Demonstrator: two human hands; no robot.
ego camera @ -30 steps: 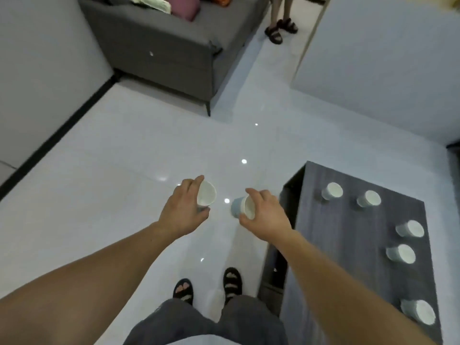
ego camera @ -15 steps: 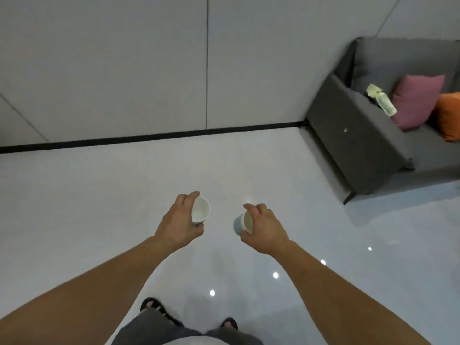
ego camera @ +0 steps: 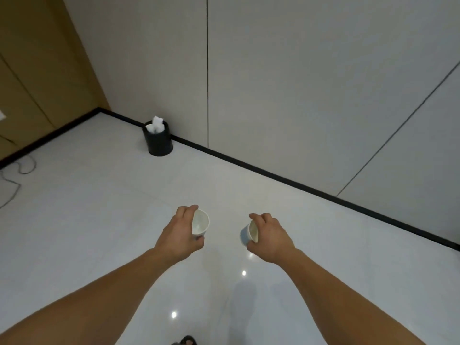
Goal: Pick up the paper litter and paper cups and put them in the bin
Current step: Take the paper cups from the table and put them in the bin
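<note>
Black, the bin (ego camera: 158, 143) stands at the wall, well apart from both hands, with white paper (ego camera: 156, 123) topping its rim, so a dropped cup may roll off. The left hand (ego camera: 178, 232) curls its fingers round the left cup (ego camera: 200, 222), the right hand (ego camera: 271, 236) round the right cup (ego camera: 249, 233).

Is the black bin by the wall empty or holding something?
Not empty: white crumpled paper pokes above the bin rim.
</note>
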